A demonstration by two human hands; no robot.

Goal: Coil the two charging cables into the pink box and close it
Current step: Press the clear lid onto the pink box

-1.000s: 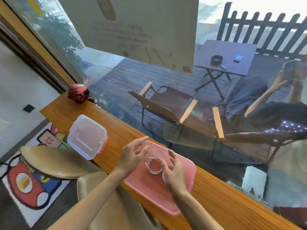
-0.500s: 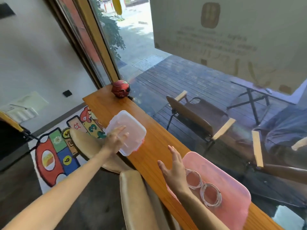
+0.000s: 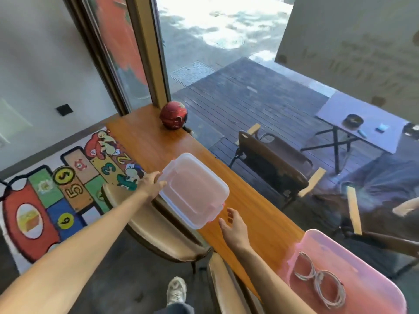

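Gripping the near-left edge of the translucent lid (image 3: 192, 189) at frame centre, the left hand (image 3: 150, 184) curled its fingers onto the rim, while the right hand (image 3: 233, 228) lay just beside the lid's lower-right corner, fingers spread and holding nothing. At lower right, on the wooden counter (image 3: 145, 141), the pink box (image 3: 362, 266) held two coiled charging cables (image 3: 317, 282), side by side.
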